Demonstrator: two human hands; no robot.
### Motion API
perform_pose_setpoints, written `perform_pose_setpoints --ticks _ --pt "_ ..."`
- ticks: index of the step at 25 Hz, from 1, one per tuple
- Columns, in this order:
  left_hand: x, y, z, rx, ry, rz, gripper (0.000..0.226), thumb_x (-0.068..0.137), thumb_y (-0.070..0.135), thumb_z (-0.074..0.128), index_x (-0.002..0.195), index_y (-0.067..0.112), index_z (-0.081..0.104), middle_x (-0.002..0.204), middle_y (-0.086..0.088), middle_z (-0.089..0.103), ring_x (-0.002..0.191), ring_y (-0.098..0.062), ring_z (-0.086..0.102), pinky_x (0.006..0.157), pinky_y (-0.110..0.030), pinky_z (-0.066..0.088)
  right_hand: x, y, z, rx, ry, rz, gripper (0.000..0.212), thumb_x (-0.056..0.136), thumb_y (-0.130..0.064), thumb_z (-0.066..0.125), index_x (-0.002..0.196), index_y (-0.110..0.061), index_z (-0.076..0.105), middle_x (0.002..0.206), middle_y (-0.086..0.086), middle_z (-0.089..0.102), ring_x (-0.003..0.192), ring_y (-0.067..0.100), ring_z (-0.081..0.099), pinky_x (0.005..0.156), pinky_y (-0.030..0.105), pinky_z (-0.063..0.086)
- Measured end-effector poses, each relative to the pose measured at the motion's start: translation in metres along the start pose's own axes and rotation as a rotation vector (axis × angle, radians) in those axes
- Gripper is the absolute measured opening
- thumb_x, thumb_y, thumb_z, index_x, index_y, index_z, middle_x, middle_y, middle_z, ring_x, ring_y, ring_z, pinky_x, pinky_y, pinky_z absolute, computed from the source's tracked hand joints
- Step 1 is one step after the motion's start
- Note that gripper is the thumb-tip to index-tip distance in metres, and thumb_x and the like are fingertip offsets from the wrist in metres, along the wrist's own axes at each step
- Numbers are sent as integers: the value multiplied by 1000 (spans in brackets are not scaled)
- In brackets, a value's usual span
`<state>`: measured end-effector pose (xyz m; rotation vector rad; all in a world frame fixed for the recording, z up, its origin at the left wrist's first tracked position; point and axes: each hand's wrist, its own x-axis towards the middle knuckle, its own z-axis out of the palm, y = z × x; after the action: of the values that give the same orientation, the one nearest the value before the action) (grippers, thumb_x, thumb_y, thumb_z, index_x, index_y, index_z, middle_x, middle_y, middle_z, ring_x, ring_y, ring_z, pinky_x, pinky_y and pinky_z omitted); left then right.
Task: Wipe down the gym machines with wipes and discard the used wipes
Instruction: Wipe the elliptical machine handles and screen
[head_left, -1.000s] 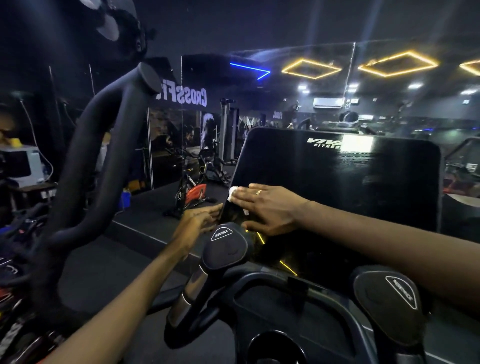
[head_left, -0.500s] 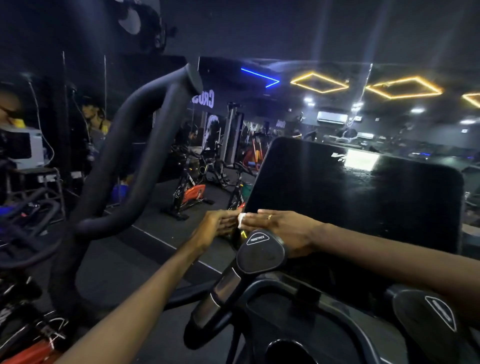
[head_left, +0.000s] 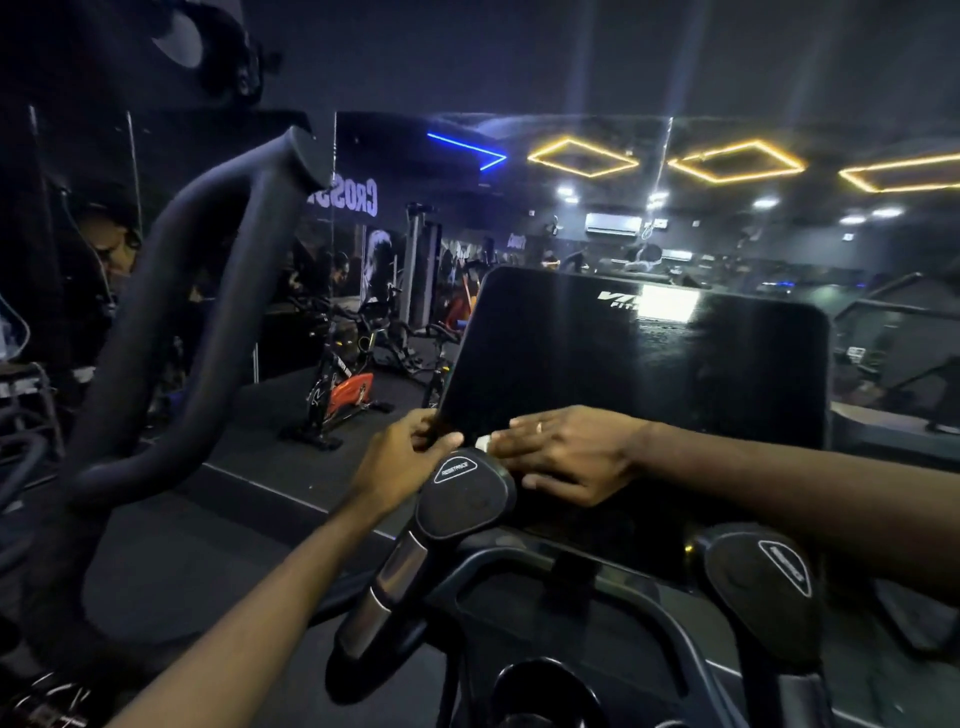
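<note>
**Wipe (head_left: 482, 442) on screen (head_left: 649, 374), lower-left corner**

Right hand (head_left: 566, 457) lies flat, fingers straight, pressing the wipe to the glass. Left hand (head_left: 410, 457) curls round the screen's left edge, gripping it. Cup holder (head_left: 540, 691) below: too dark to see inside.

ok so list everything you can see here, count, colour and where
console screen: one, black, centre right
wipe: one, white, on the screen's lower left, under the right fingertips
left grip pad: one, black, just below the hands
right grip pad: one, black, lower right
curved handlebar: one, black, tall at left
spin bike: one, orange and black, on the floor left of the screen
diamond lights: three, yellow, ceiling
light strip: one, blue, ceiling
air conditioner: one, white, far wall
left hand: one, grips the screen's lower left edge
right hand: one, flat, presses the wipe on the screen
</note>
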<state>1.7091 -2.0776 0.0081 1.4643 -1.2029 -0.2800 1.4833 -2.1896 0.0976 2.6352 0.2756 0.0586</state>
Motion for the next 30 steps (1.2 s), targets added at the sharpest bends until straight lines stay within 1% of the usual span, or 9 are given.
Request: perform_pose_setpoints --ticks 4,7,9,12,17,20,23,27,30 --pt "-1 1 10 19 -54 77 55 71 40 84 119 42 55 101 27 66 96 14 60 82 -14 48 -15 2 2 -72 -77 19 47 105 -31 37 143 -8 51 153 9 44 146 17 33 123 34 22" --pt "1 1 12 77 -31 132 61 75 32 83 129 35 54 120 15 64 108 -2 63 93 -26 51 -25 7 -4 -115 -33 113 46 104 -30 38 144 -12 50 152 8 46 145 16 36 122 34 24" --pt "9 -7 12 247 -19 169 84 80 33 79 150 31 31 151 2 36 132 -11 43 110 -36 39 -35 12 -10 -140 33 234 47 104 -31 36 145 -13 48 151 8 46 144 17 36 121 36 27" --pt "28 -22 15 450 -34 359 90 88 23 73 154 39 13 160 11 11 145 -13 20 117 -39 27 -50 -3 -8 -148 18 355 51 104 -34 32 148 -11 44 153 8 43 146 17 33 123 34 22" --pt "44 -41 25 630 -26 515 87 81 19 80 151 31 29 155 -1 29 140 -24 34 113 -39 33 -84 -34 8 -209 93 623 50 103 -32 31 148 -14 44 152 5 45 143 16 38 122 31 21" --pt "33 -26 41 560 -126 584 84 84 37 76 152 38 26 157 23 18 144 -7 25 119 -20 17 -98 -55 20 -207 200 831 50 103 -33 28 146 -15 48 149 3 49 141 13 41 120 29 23" --pt "24 12 46 594 -212 649 90 78 71 56 145 11 45 152 2 38 138 -11 31 115 -16 15 -111 -68 23 -237 294 931 50 105 -32 25 144 -15 51 148 3 51 139 13 44 118 31 30" --pt "25 19 37 547 -298 579 105 66 76 63 150 17 37 155 5 33 141 -11 31 111 -18 20 -126 -76 21 -222 494 1210 47 102 -26 33 139 -9 56 141 10 57 132 21 53 115 36 36" --pt "23 19 35 510 -273 597 101 65 78 62 146 19 44 150 5 41 136 -4 34 108 -16 23 -132 -91 34 -228 489 1156 49 108 -32 23 143 -9 49 143 9 55 134 22 51 117 32 27"
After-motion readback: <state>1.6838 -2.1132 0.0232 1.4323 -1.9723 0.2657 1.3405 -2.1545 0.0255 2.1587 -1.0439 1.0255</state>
